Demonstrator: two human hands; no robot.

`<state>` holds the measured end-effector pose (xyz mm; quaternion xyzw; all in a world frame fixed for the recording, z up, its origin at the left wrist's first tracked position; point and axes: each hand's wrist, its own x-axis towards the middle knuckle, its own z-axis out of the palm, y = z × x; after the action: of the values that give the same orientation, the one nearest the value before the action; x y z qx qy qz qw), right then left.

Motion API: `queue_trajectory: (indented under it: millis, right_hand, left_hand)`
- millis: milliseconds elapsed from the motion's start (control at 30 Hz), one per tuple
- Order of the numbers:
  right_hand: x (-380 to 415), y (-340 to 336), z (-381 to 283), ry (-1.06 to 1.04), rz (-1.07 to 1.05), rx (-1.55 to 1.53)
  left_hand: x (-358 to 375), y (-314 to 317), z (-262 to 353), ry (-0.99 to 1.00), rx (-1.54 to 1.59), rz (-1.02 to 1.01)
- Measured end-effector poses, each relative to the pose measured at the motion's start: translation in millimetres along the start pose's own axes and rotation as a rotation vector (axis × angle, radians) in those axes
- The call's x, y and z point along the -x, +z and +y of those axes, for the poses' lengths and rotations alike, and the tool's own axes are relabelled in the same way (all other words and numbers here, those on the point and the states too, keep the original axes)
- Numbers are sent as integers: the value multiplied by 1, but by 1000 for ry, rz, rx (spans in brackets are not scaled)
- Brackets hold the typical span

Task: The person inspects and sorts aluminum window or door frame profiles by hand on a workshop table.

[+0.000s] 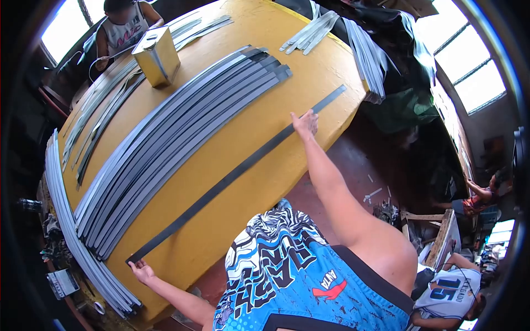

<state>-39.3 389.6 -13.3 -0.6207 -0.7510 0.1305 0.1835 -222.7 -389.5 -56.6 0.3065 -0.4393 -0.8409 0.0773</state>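
A long dark strip (226, 179) lies diagonally across the yellow table (243, 198). My left hand (142, 271) pinches its lower left end near the table's edge. Farther up, my right hand (306, 123) grips the same strip, and a short length of it sticks out beyond the fingers to the upper right. Beside the strip, toward the far side, lies a wide row of long grey and black strips (182, 135), fanned slightly in a curve.
A yellow tin (157, 58) stands at the far side, near a person (126, 30). Pale strips (312, 33) lie at the upper right; more hang over that edge (367, 63). Grey strips (72, 215) lie along the left edge. Other people (450, 292) are at the right.
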Motion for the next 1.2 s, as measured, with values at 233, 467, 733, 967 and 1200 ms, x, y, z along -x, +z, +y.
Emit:
queue_trajectory:
  millis: [233,467,733,967,1200]
  right_hand:
    - [-57,-1,10,337,-194,-51]
    - [-82,10,11,534,-209,-162]
    - [-45,-13,53,740,-306,-1094]
    - [-15,2,80,719,-401,-1380]
    - [-72,55,155,273,-927,-1467]
  left_hand:
    - [-17,-19,-40,-25,-2,72]
    - [11,17,-39,-85,-15,131]
    - [-13,-38,-15,-40,623,-460]
    - [7,-7,8,51,378,-190]
    - [1,-21,-20,15,291,-393]
